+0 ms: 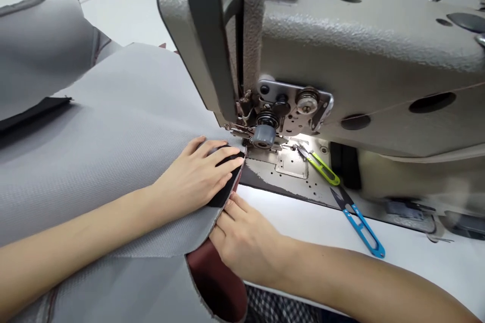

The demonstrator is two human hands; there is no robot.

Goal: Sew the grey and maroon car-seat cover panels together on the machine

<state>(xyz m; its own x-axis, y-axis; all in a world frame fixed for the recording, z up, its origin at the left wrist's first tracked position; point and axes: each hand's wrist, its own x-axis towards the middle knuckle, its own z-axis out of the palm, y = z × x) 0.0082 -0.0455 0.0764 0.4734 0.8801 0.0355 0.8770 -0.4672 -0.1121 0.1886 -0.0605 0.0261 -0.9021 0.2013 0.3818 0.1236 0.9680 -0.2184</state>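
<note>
Grey fabric [125, 161] with a dark red underside [217, 272] lies under the sewing machine's needle area [246, 141]. My left hand [197, 174] rests flat on the fabric and a black strip [222, 194], fingers spread, fingertips close to the presser foot. Just nearer to me, my right hand [246, 242] has its fingers closed on the fabric's edge, thumb side partly hidden. The edge runs from this hand up to the needle area.
The grey sewing machine [341, 60] fills the upper right. Green thread snips [322, 166] lie on its metal plate, blue snips [361, 227] across the plate's front edge. More folded grey fabric [41, 50] is at the left, on the white table [125, 15].
</note>
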